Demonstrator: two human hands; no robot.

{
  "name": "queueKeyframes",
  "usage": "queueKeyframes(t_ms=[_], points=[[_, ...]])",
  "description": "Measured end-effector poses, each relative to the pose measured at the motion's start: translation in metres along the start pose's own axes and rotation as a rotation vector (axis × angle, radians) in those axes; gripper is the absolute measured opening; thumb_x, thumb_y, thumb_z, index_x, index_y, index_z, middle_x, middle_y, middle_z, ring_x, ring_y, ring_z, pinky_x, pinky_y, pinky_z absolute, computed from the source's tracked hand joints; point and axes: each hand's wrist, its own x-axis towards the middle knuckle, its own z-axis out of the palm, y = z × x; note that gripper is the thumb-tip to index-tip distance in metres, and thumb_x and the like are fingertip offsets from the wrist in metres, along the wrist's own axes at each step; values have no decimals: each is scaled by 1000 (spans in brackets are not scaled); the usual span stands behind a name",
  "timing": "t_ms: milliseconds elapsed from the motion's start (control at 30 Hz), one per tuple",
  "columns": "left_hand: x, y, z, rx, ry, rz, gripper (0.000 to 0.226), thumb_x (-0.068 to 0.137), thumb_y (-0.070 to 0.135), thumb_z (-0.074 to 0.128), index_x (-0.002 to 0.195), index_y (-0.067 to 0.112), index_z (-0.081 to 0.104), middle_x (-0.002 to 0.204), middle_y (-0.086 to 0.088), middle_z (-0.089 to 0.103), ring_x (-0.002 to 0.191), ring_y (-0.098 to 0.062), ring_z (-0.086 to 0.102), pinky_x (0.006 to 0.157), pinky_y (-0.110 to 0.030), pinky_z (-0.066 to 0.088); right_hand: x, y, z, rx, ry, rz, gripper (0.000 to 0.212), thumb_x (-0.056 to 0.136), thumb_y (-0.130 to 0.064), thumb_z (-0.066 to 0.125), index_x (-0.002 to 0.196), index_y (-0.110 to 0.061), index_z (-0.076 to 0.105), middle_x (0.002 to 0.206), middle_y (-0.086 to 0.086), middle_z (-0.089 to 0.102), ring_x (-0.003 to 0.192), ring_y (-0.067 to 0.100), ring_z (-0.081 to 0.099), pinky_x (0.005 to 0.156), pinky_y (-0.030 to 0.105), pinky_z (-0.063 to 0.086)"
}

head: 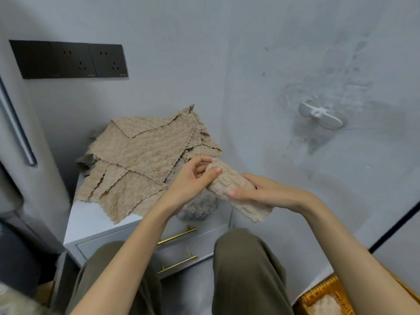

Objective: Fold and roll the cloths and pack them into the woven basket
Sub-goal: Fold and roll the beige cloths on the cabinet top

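Inside woven basket (pixel 317 293): one pale fluffy cloth (pixel 327 304). Gripping a fuzzy beige folded strip (pixel 236 185) with left hand (pixel 191 178) and right hand (pixel 263 189).

Scuffed grey wall (pixel 172 53) is carrying a black socket panel (pixel 68 60) and a white fitting (pixel 320 115), possibly a hook; pale table (pixel 91 221) is showing brass handles (pixel 177 235).

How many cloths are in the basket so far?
1: a pale cloth lies in the basket at lower right. Most of the basket is out of view, so more may be hidden.
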Motion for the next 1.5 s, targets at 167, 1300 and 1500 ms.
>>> queueKeyframes(t_ms=[167, 1300, 1500], points=[[-8, 19, 20, 47, -80, 14, 38, 85, 26, 66, 116, 5, 58, 103, -9, 66, 88, -12, 58, 79, -28, 45, -31, 0, 4, 138, -25, -44, 26, 91, -52, 50, 117, -49, 48, 115, -26, 62, 105, -6, 59, 79, 6, 46], [-106, -153, 320, 497, -778, -240, 28, 97, 26, 48, 124, 21, 52, 114, 3, 61, 82, 6, 50, 59, -6, 39, -238, 378, 104, 608, 617, 899, 29, 98, -30, 50, 99, -1, 52, 96, 12, 51, 83, 25, 48, 67, 33, 39], [-113, -196, 317, 657, -878, -101, 35, 98, 22, 47, 132, 19, 50, 126, 2, 56, 101, -4, 51, 83, -16, 41, -215, 442, 134, 1193, 1090, 936, 31, 99, -19, 50, 123, 1, 53, 120, 14, 59, 93, 23, 61, 87, 42, 50]])
